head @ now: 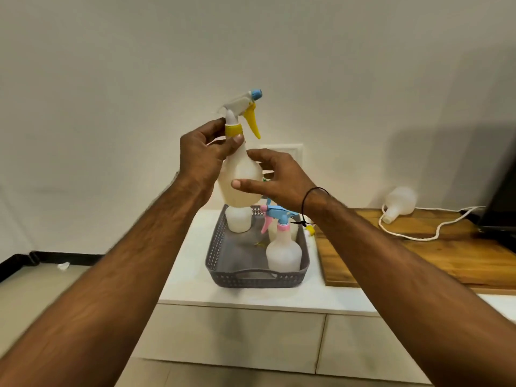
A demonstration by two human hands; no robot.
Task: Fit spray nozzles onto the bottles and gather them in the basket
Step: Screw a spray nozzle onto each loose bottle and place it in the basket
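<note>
Two hands lift one spray bottle (pixel 240 177) above the grey basket (pixel 223 247).
Left hand (pixel 202 155) pinches its yellow nozzle collar (pixel 234 130); right hand (pixel 275 178) loosely cups the bottle's body, fingers relaxed.

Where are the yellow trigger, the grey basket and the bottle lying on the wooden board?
yellow trigger (pixel 253 122), head view, middle of the lever.
grey basket (pixel 255 278), head view, front wall under the handle slot.
bottle lying on the wooden board (pixel 400 202), head view, its rounded body.
</note>
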